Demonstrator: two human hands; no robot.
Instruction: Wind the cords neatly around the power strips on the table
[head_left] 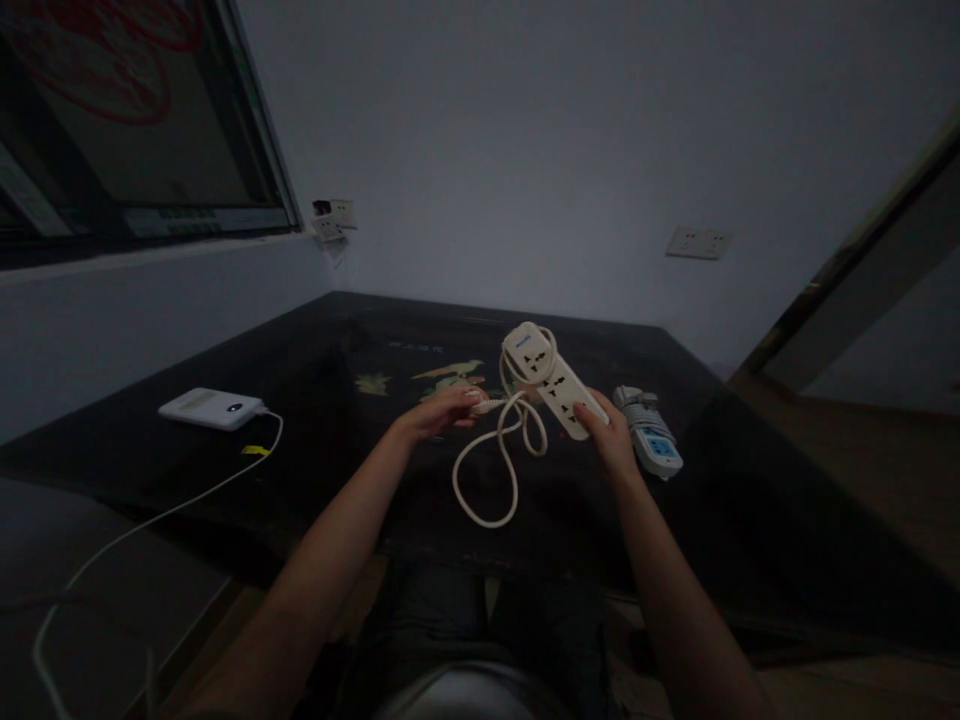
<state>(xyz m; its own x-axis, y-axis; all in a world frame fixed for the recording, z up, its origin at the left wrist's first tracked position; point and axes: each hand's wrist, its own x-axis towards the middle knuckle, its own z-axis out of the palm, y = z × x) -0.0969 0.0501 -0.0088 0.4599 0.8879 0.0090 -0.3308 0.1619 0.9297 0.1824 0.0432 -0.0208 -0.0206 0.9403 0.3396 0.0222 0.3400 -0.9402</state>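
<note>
Handling a white power strip (566,393) and its cord (489,524) above the tabletop (577,520).
My right grip (613,436) clasps the strip's near end, my left grip (444,412) pinches the cord's plug end; one loop crosses the strip's far end. Beside the right grip lies a second strip (658,447). I judge this cord-arranging; the next move calls for keeping loops clear.

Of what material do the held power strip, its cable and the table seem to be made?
Power strip: probably hard plastic, smooth and off-white, with neatly formed socket slots. Cable: likely flexible plastic or rubber sheathing; it bends in rounded loops. Table: dark top, faint sheen; perhaps lacquered wood or glass, unclear.
</note>
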